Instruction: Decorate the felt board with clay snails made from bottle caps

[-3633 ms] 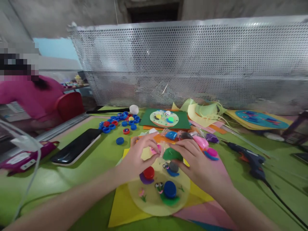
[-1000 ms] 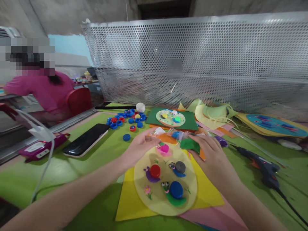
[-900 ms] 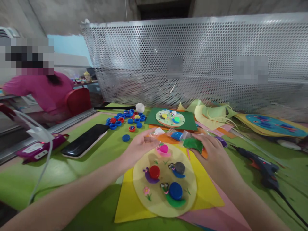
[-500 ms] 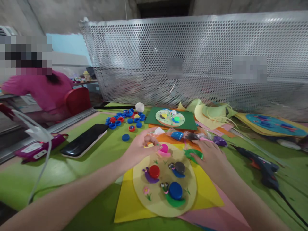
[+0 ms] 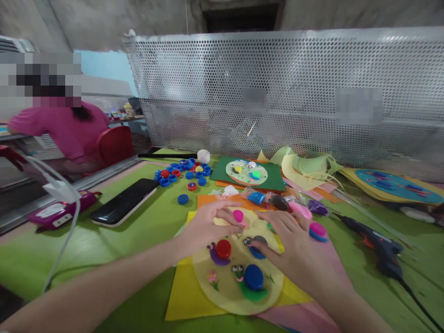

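A cream oval paper [image 5: 239,303] lies on a yellow sheet [image 5: 180,303], decorated with snails that have bottle-cap shells: a red cap [image 5: 223,249], a blue cap [image 5: 254,277], a grey cap partly covered, and a pink cap [image 5: 237,215] at the top. Over the oval's upper left hovers my left hand [image 5: 213,226], fingers stretched and loosely bent beside the pink cap. My right hand [image 5: 289,238] spreads over the right side, its thumb overlapping the grey-capped snail. Neither hand shows anything held. A bit of green [image 5: 270,226] peeks out under the right fingers.
Loose bottle caps [image 5: 187,166], a phone [image 5: 125,202] and a purple power strip [image 5: 57,215] are left. Bagged clay [image 5: 256,198] lies behind the oval. A pink cap on blue clay [image 5: 318,231] and a glue gun [image 5: 376,238] sit right. A person in pink [image 5: 65,129] sits beyond.
My left hand has come nearer and its pinch by the pink cap has loosened. My right hand has moved left and nearer, off the green packet, uncovering the pink cap on blue clay.
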The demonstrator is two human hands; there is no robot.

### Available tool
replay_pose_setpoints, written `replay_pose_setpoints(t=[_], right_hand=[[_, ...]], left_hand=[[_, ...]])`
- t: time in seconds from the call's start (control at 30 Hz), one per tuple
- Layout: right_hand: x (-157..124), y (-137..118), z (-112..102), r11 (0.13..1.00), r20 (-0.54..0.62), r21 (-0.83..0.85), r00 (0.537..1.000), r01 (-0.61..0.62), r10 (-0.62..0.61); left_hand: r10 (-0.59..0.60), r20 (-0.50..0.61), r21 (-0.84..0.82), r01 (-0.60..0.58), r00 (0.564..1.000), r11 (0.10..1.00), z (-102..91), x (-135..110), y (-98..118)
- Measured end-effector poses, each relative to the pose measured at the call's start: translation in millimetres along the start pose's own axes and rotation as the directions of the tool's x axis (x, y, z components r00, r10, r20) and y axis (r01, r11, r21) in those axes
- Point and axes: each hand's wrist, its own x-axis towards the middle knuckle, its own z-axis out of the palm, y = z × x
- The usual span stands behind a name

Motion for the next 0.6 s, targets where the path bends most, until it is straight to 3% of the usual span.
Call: replay_pose_setpoints(t=[0.13, 0.27, 0.33, 0.4, 0.47, 0.6], right_hand=[[-1, -9, 1, 0.997, 0.062, 0.067, 0.998, -0.036, 0.032], [-3, -12, 3, 0.994, 0.056, 0.094, 0.997, -0.05, 0.045], [-2, -12, 3, 0.992, 0.051, 0.11, 0.997, -0.064, 0.058], [-2, -12, 1, 0.991, 0.035, 0.124, 0.998, -0.055, 0.051], [-1, -11, -1, 0.991, 0.015, 0.134, 1.0, -0.027, 0.025], [0, -9, -6, 0.992, -0.054, 0.122, 0.998, 0.028, -0.022]], left_hand=[[0.087, 0.136, 0.064, -0.097, 0.987, 0.993, 9.9, -10, 0], [0.207, 0.284, 0.225, -0.275, 0.936, 0.935, 15.3, -22, -3], [0.232, 0.359, 0.176, -0.309, 0.904, 0.935, 16.2, -25, -3], [0.234, 0.395, 0.03, -0.267, 0.888, 0.963, 16.6, -28, -2], [0.173, 0.377, -0.076, -0.155, 0.91, 0.985, 16.2, -30, 0], [0.039, 0.298, -0.127, 0.0, 0.954, 0.992, 15.5, -34, 4]])
